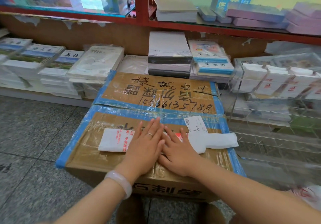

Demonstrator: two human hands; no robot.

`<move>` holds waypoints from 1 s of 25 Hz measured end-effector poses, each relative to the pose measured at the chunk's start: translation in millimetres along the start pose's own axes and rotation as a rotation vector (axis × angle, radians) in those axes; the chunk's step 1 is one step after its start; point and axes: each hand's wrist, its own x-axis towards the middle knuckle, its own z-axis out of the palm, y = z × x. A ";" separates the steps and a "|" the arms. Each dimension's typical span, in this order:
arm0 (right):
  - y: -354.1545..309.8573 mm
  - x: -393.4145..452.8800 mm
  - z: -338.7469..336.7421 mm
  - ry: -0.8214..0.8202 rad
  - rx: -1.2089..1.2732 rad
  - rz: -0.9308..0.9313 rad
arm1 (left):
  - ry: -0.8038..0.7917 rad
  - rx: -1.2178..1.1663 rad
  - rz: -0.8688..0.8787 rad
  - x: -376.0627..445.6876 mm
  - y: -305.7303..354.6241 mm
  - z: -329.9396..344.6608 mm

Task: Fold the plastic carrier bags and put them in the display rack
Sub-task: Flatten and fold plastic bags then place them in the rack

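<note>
While my left hand (145, 147) and right hand (177, 152) lie flat, straight fingers (152, 128) press the white carrier bag (112, 140) onto the taped carton (156, 93) beneath, gripping nothing.

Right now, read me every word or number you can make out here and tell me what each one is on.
"15336135788", handwritten in black on the cardboard box.
"英语" on a blue-and-white book cover in the stacks at left.
"189-1" seems to be on the white sticker on the box; its other print is too small.
Red print on the plastic bag under the left hand and right hand is mostly unreadable.
Printed box characters, the other handwritten characters and shelf signs appear upside down or blurred.
</note>
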 end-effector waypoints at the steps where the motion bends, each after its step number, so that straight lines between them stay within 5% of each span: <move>1: 0.5 0.8 0.2 -0.004 0.003 -0.001 | -0.050 0.000 -0.059 -1.0 -2.1 7.2; 3: 5.2 0.4 -0.1 -0.021 0.004 -0.008 | -0.177 0.003 -0.224 -4.4 -14.4 14.3; 13: 91.2 -49.7 -8.4 -0.028 -0.071 0.332 | -0.264 -0.040 -0.736 -37.9 -66.9 -14.6; 15: 95.5 -53.3 -12.7 0.099 -0.166 0.404 | -0.156 -0.074 -0.728 -35.6 -60.4 -19.4; 18: 58.9 -53.1 -31.3 0.476 -0.118 0.281 | 0.088 -0.068 -0.422 -26.2 -51.3 -20.6; 20: 21.4 -54.7 -37.6 0.340 0.024 0.154 | 0.097 -0.036 -0.279 -21.8 -47.1 -18.9; 25: -14.1 -53.7 -18.8 0.114 -0.093 -0.034 | -0.152 0.120 -0.369 -27.9 -31.7 -42.0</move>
